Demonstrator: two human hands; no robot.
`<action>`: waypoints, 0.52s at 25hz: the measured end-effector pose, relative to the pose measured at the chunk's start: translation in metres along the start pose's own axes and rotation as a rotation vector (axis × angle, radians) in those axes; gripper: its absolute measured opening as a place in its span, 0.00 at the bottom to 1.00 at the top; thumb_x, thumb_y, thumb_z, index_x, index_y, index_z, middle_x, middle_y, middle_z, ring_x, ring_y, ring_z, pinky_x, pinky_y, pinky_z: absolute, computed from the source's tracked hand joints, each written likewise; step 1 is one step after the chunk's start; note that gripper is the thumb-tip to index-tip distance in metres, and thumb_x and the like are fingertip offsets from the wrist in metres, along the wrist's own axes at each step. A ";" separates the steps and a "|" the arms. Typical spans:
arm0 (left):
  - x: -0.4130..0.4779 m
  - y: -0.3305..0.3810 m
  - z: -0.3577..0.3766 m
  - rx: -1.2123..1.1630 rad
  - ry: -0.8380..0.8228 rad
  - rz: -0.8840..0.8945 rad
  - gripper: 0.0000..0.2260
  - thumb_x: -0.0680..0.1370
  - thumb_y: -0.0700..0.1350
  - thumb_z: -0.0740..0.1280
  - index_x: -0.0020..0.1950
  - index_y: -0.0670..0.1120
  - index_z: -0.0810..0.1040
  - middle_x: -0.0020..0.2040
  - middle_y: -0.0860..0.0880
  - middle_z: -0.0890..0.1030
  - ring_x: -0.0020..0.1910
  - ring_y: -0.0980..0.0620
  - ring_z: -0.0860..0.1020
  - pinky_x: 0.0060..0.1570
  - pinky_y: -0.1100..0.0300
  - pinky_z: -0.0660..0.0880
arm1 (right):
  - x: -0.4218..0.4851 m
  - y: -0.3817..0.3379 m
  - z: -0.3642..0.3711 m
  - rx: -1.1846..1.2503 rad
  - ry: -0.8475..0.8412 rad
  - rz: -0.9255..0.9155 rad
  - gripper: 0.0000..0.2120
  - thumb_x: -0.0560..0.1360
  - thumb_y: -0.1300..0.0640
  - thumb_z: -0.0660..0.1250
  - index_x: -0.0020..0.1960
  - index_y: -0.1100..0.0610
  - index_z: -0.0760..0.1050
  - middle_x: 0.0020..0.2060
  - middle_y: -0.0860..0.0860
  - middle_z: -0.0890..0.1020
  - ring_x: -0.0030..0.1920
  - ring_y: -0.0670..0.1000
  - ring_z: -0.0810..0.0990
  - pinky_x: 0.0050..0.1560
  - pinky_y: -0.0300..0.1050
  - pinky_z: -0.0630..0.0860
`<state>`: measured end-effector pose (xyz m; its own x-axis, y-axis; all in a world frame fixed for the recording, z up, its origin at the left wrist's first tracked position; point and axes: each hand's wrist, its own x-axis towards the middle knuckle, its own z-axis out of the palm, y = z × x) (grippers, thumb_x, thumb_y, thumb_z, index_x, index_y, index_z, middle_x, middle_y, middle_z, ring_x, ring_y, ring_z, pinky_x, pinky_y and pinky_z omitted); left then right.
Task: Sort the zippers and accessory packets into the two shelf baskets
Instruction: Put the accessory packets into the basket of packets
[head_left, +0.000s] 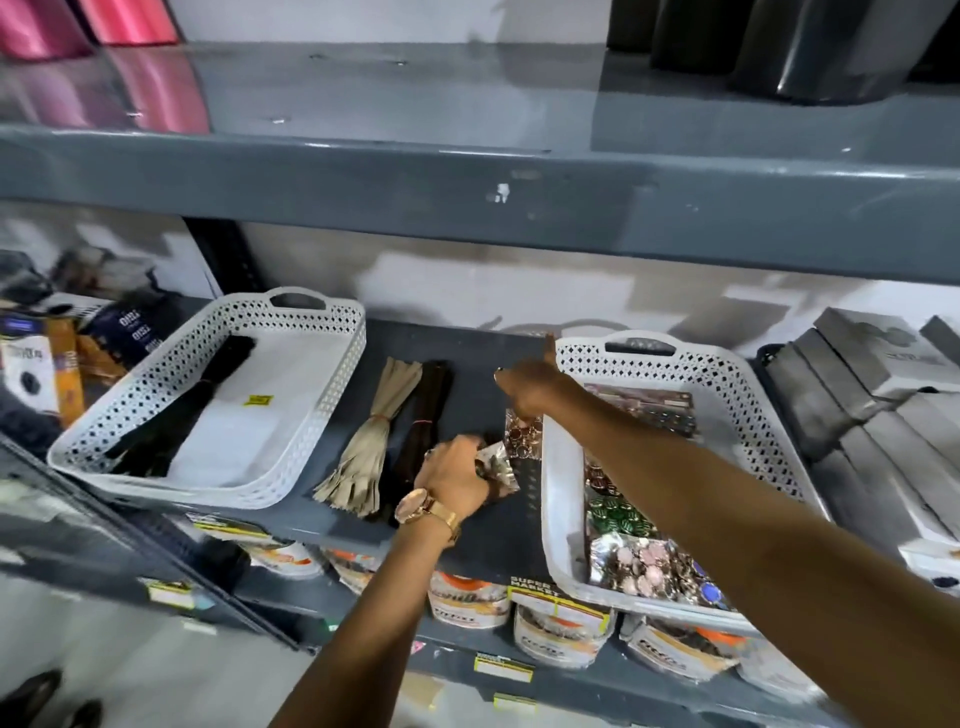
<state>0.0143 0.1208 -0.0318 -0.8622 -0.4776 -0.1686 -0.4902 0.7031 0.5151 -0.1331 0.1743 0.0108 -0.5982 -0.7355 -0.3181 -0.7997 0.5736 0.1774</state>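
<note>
Two white perforated baskets stand on the grey shelf. The left basket holds a bundle of black zippers. The right basket holds several packets of metallic accessories. Between them lie a beige zipper bundle and a dark brown zipper bundle. My right hand grips the top of a packet of copper-coloured pieces at the right basket's left wall. My left hand, with a watch on the wrist, closes on a shiny packet lying on the shelf.
Grey boxes are stacked right of the right basket. Boxed goods crowd the shelf left of the left basket. The upper shelf edge overhangs closely. Bagged goods fill the shelf below.
</note>
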 end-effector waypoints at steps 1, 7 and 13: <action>0.001 -0.005 -0.004 -0.046 0.024 -0.034 0.20 0.63 0.52 0.77 0.53 0.52 0.79 0.53 0.44 0.84 0.54 0.40 0.80 0.51 0.51 0.79 | 0.001 0.002 -0.001 0.028 -0.020 -0.011 0.20 0.73 0.68 0.65 0.64 0.60 0.73 0.63 0.57 0.77 0.64 0.58 0.75 0.68 0.56 0.66; 0.009 -0.017 -0.014 -0.156 0.111 -0.070 0.18 0.63 0.46 0.78 0.51 0.51 0.81 0.53 0.44 0.84 0.55 0.42 0.80 0.52 0.53 0.77 | -0.001 -0.002 0.003 -0.043 -0.188 0.014 0.29 0.71 0.57 0.72 0.70 0.55 0.67 0.72 0.56 0.67 0.74 0.61 0.59 0.73 0.60 0.57; 0.012 -0.014 -0.022 -0.181 0.118 -0.028 0.22 0.62 0.47 0.80 0.53 0.45 0.80 0.55 0.42 0.82 0.56 0.42 0.79 0.54 0.51 0.76 | -0.007 0.003 -0.001 0.368 0.009 -0.064 0.21 0.64 0.59 0.78 0.55 0.58 0.78 0.54 0.56 0.82 0.57 0.57 0.79 0.47 0.42 0.69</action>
<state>0.0137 0.0937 -0.0231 -0.8225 -0.5614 -0.0907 -0.4735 0.5876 0.6562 -0.1314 0.1806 0.0148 -0.5492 -0.7763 -0.3095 -0.7643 0.6163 -0.1897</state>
